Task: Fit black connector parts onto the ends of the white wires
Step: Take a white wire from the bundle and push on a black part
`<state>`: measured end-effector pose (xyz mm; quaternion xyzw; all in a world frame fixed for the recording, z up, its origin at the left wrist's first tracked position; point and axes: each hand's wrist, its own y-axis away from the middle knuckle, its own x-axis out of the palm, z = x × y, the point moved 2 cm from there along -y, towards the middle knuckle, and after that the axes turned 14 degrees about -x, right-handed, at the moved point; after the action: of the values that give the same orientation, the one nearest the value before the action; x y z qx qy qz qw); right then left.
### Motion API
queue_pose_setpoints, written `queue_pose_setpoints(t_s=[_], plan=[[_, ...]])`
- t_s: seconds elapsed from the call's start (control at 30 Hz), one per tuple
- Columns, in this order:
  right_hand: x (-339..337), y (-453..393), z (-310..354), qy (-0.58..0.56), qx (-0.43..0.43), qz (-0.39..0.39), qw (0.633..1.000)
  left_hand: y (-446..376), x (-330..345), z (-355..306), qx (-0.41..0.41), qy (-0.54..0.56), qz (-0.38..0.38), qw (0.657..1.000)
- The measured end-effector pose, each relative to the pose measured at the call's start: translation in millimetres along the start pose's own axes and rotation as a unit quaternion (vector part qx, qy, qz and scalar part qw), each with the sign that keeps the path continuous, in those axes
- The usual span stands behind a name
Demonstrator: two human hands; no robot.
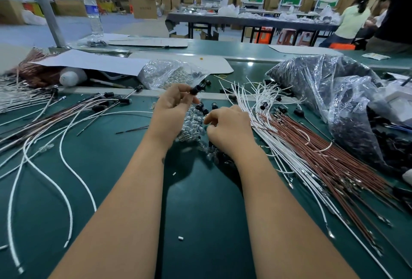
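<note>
On the far left of the green bench [124,180], finished white wires [66,145] are spread in loose curves, several already capped with black connector parts [124,100]. Just right of them, the left hand [172,105] is raised above the bench, and a black connector [196,89] is pinched between its curled thumb and fingertips, held up clear of the surface. Beneath and between the two hands, a heap of small clear glass bulbs [191,122] is seen, with a few loose black parts [201,107] lying at its far edge. Next across, the right hand [229,125] is lowered onto that heap, fingers curled inward and thumb drawn against the forefinger; whether anything is gripped there cannot be told, as the fingertips are hidden. Right of that hand, a thick bundle of bare-ended white wires [252,100] is fanned out beside brown wires [323,151], the two bundles touching. Furthest right, a crumpled clear bag of black parts [323,82] is slumped on the bench.
</note>
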<state>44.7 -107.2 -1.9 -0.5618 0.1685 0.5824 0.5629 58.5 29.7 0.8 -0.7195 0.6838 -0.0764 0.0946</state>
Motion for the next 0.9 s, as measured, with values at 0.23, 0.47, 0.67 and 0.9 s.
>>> queue_pose_setpoints(t_s=[0.23,0.47,0.67,0.9], plan=[[0,-1,4,-0.029,-0.017,-0.041,0.999,3,0,-6,0.023,0.092,0.063,0.994],[-8,-3,-3,-0.242,0.047,-0.217,0.945,5,1,-10,0.015,0.135,0.088,0.987],[-8,-2,-6,-0.408,0.072,-0.223,0.883,1,-3,-1,-0.029,0.017,0.015,0.999],[-10,0,-7,-0.534,0.118,-0.219,0.808,4,2,6,-0.061,-0.108,0.01,0.992]])
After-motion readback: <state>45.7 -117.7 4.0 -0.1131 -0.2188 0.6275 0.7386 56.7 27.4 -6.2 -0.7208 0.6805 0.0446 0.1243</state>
